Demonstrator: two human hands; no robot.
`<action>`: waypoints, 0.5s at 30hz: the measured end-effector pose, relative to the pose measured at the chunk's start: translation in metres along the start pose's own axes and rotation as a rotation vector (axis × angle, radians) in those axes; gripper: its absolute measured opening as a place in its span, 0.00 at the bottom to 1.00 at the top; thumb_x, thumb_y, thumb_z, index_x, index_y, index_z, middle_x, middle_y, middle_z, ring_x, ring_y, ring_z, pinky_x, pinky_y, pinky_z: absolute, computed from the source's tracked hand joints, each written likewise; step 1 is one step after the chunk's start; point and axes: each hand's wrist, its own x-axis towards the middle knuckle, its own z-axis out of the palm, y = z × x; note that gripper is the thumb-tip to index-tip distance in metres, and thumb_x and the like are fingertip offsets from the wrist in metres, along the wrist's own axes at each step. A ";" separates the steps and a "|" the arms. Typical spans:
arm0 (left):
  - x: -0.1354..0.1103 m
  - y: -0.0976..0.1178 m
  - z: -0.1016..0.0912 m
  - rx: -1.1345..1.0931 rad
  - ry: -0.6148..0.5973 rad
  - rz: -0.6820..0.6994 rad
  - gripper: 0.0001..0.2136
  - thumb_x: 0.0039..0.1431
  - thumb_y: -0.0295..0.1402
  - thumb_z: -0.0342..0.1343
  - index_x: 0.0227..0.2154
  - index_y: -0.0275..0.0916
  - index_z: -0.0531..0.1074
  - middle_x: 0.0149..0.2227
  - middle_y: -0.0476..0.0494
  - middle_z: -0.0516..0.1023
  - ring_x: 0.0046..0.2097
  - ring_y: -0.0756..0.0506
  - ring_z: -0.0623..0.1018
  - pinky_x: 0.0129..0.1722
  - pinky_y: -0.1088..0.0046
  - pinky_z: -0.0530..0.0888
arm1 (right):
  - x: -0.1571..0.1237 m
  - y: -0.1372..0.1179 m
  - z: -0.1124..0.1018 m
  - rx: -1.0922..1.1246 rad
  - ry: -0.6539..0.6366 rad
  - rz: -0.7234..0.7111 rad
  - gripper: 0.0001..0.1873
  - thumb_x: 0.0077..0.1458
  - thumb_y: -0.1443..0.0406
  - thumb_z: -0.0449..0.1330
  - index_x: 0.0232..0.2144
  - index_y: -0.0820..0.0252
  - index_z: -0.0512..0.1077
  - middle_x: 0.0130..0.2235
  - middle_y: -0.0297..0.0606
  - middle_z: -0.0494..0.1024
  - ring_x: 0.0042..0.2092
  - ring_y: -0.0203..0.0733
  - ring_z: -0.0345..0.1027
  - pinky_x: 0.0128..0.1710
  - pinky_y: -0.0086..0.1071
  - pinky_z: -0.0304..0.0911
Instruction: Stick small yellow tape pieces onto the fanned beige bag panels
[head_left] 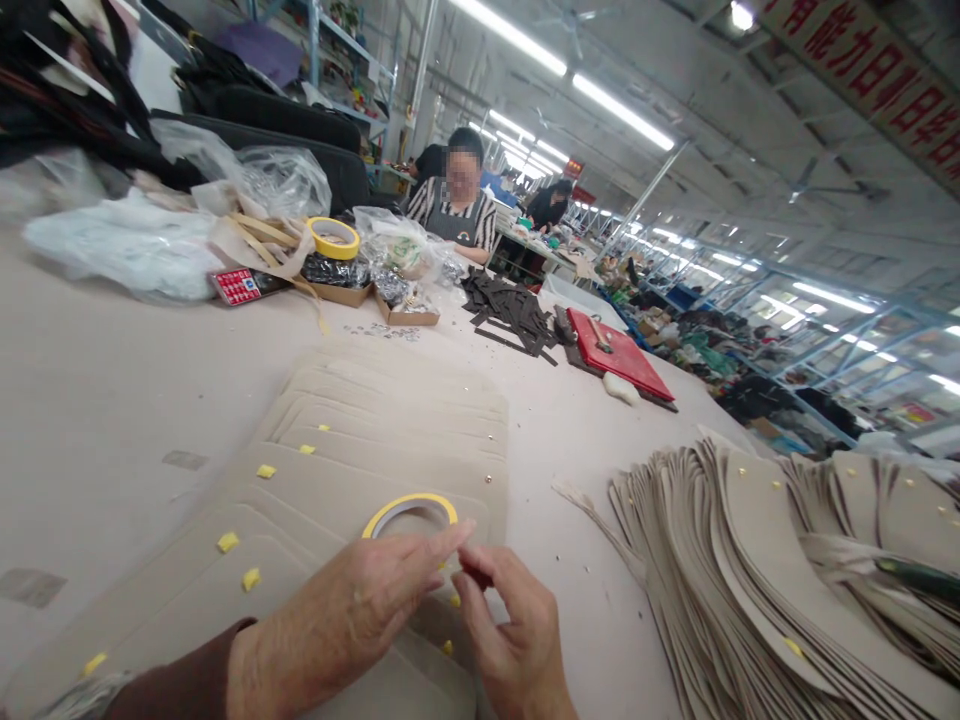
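Note:
My left hand (367, 595) reaches across a roll of yellow tape (411, 513), its fingertips pinched at the roll's right edge. My right hand (510, 620) meets it there, fingers curled and pinched on something dark and small that I cannot make out. Both hands hover over a fanned row of beige cut pieces (360, 440) lying flat on the table, each marked with small yellow tape bits (227, 541) and metal studs.
A thick fanned stack of beige pieces (757, 570) lies to the right. Farther back are a red board (619, 352), dark strips (510, 310), cardboard trays, another yellow tape roll (334, 238) and plastic bags (127, 245). A person in a striped shirt (457, 210) sits at the far end.

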 end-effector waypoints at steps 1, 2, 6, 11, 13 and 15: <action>0.000 0.000 0.001 0.011 -0.001 0.000 0.21 0.71 0.25 0.39 0.65 0.37 0.52 0.51 0.39 0.79 0.51 0.46 0.79 0.50 0.72 0.76 | 0.001 -0.001 0.003 -0.001 0.031 -0.069 0.13 0.60 0.74 0.54 0.44 0.59 0.73 0.36 0.40 0.79 0.35 0.38 0.73 0.35 0.27 0.70; 0.000 0.001 0.002 0.024 -0.004 -0.006 0.20 0.71 0.25 0.39 0.64 0.37 0.52 0.51 0.39 0.79 0.51 0.46 0.79 0.50 0.72 0.76 | 0.002 -0.001 0.006 -0.015 0.051 -0.125 0.13 0.60 0.75 0.53 0.44 0.59 0.73 0.36 0.40 0.79 0.36 0.38 0.73 0.35 0.28 0.71; -0.002 0.003 0.006 0.040 -0.024 -0.021 0.17 0.69 0.24 0.40 0.59 0.36 0.57 0.43 0.41 0.82 0.41 0.45 0.82 0.41 0.71 0.78 | 0.005 -0.004 0.011 -0.117 0.057 -0.224 0.12 0.60 0.76 0.51 0.37 0.59 0.72 0.31 0.39 0.78 0.33 0.39 0.72 0.34 0.29 0.69; 0.003 0.010 0.002 -0.031 -0.064 -0.114 0.10 0.65 0.21 0.43 0.39 0.42 0.65 0.31 0.49 0.77 0.31 0.46 0.78 0.30 0.73 0.73 | 0.006 -0.007 0.013 -0.274 0.167 -0.326 0.11 0.58 0.76 0.52 0.31 0.59 0.70 0.23 0.34 0.74 0.24 0.35 0.67 0.26 0.26 0.63; 0.006 0.012 -0.001 -0.016 -0.074 -0.157 0.11 0.63 0.20 0.43 0.35 0.42 0.65 0.29 0.50 0.74 0.29 0.46 0.76 0.27 0.72 0.70 | 0.005 -0.007 0.015 -0.303 0.207 -0.331 0.12 0.57 0.77 0.52 0.30 0.59 0.71 0.22 0.33 0.73 0.23 0.34 0.67 0.25 0.25 0.62; 0.008 0.013 -0.003 0.027 -0.065 -0.165 0.12 0.62 0.19 0.42 0.33 0.42 0.66 0.27 0.50 0.73 0.27 0.46 0.74 0.25 0.72 0.67 | 0.002 -0.006 0.019 -0.268 0.238 -0.262 0.12 0.56 0.76 0.52 0.29 0.60 0.73 0.22 0.33 0.74 0.22 0.34 0.67 0.24 0.25 0.62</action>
